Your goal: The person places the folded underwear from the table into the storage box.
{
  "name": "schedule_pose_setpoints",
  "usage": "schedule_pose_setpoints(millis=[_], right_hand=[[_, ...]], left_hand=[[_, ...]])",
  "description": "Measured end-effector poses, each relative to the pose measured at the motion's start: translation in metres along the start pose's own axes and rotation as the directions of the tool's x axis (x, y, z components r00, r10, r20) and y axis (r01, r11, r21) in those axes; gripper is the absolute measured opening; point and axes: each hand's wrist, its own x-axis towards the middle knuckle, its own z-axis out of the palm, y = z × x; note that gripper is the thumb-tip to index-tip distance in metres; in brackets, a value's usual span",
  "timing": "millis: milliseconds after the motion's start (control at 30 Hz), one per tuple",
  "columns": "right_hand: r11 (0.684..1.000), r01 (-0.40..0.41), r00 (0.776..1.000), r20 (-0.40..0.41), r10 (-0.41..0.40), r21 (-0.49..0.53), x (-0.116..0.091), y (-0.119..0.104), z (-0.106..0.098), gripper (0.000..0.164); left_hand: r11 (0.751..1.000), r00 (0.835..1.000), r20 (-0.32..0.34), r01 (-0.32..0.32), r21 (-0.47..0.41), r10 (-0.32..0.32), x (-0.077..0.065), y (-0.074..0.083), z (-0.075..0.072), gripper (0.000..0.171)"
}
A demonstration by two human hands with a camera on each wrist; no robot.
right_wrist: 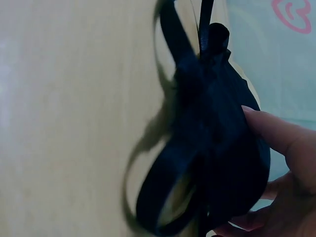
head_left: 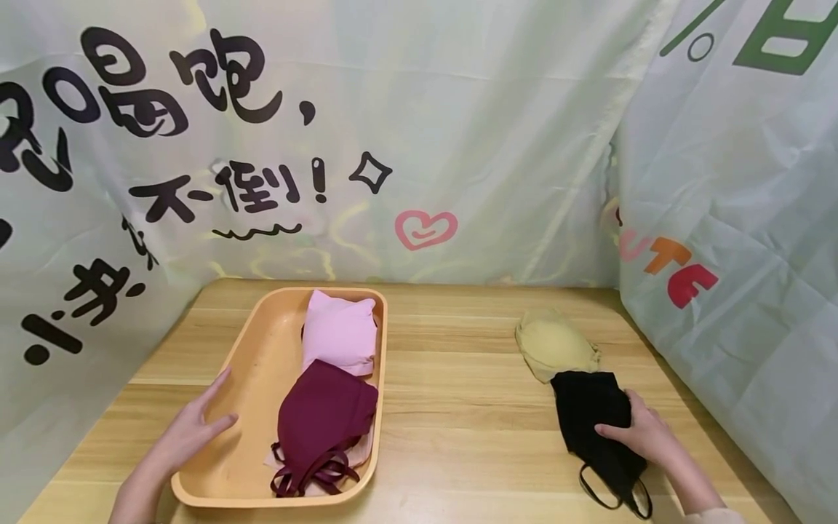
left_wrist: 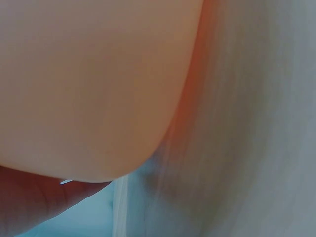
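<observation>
In the head view, my right hand [head_left: 648, 437] holds a folded black bra [head_left: 589, 415] by its right side, thumb over the top. The right wrist view shows the thumb on the dark cup [right_wrist: 227, 148], the other fingers partly hidden behind it and the straps looping to the left. My left hand [head_left: 186, 429] is at the left rim of an orange tray [head_left: 252, 378], thumb and index finger spread apart. Inside the tray, along its right side, a maroon bra [head_left: 327, 415] with bunched straps lies in front of a folded pink bra [head_left: 340, 331].
A yellow-green bra [head_left: 556, 342] lies on the wooden table [head_left: 452, 407] just behind the black one. Pale pink fabric [head_left: 360, 453] peeks out beneath the maroon bra. Printed cloth curtains [head_left: 491, 145] hang behind the table and at both sides.
</observation>
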Motion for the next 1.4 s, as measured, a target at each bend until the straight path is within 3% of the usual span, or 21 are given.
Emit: schedule_pose_setpoints(millis=[133, 367, 900, 1233, 1400], right_hand=[[0.999, -0.004, 1.000, 0.023, 0.003, 0.040, 0.000, -0.001, 0.001, 0.102], [0.999, 0.035, 0.998, -0.061, -0.034, 0.018, -0.004, -0.014, 0.001, 0.097], [0.997, 0.074, 0.991, -0.111, -0.073, 0.005, -0.022, -0.030, 0.010, 0.078], [0.974, 0.198, 0.955, -0.245, -0.166, 0.112, -0.037, -0.045, 0.015, 0.059], [0.955, 0.222, 0.955, -0.242, -0.173, 0.195, -0.042, -0.052, 0.015, 0.059]], left_hand=[[1.000, 1.000, 0.001, -0.004, 0.014, 0.004, 0.000, 0.000, 0.000, 0.078], [1.000, 1.000, -0.012, -0.007, 0.027, 0.007, 0.001, 0.002, 0.000, 0.077], [1.000, 1.000, -0.008, -0.011, 0.012, 0.011, 0.001, 0.001, 0.000, 0.077], [0.999, 1.000, 0.005, 0.005, 0.033, -0.005, 0.000, 0.001, 0.000, 0.078], [1.000, 1.000, -0.003, -0.020, 0.010, 0.020, 0.000, 0.000, 0.000, 0.077]])
